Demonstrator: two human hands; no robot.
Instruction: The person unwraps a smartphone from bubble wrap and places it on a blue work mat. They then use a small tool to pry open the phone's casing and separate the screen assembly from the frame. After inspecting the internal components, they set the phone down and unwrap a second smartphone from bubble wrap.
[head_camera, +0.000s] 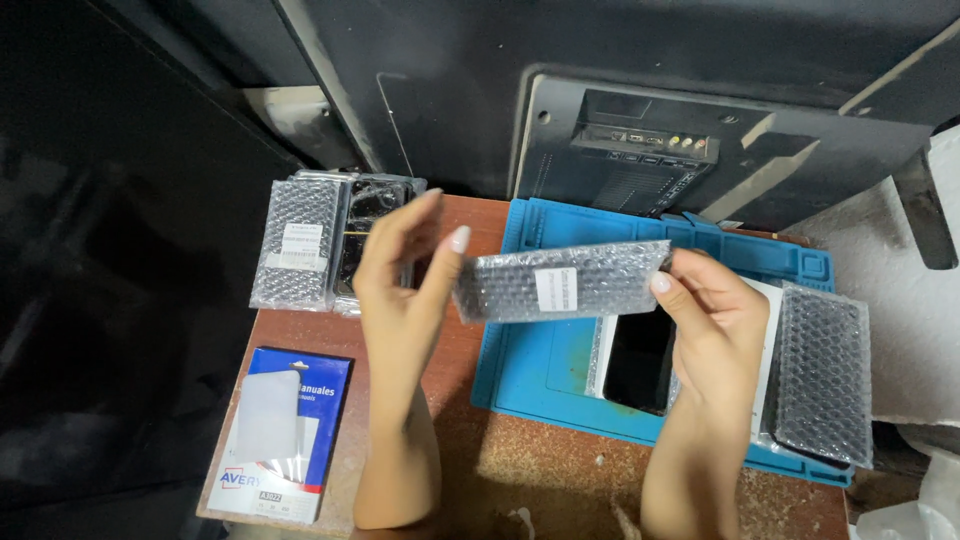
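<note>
Above the blue mat (520, 385):
right hand (712, 320): pinching bubble-wrapped packet (562, 282) end
left hand (400, 290): open, thumb touching packet's other end

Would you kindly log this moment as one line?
left hand: open beside bubble-wrapped package | right hand: grips its end | below: blue mat

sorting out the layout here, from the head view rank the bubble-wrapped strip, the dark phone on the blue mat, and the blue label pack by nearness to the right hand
1. Bubble-wrapped strip, held at its right end by the right hand.
2. Dark phone, on the blue mat just left of that hand.
3. Blue label pack, far left on the table's near corner.
</note>
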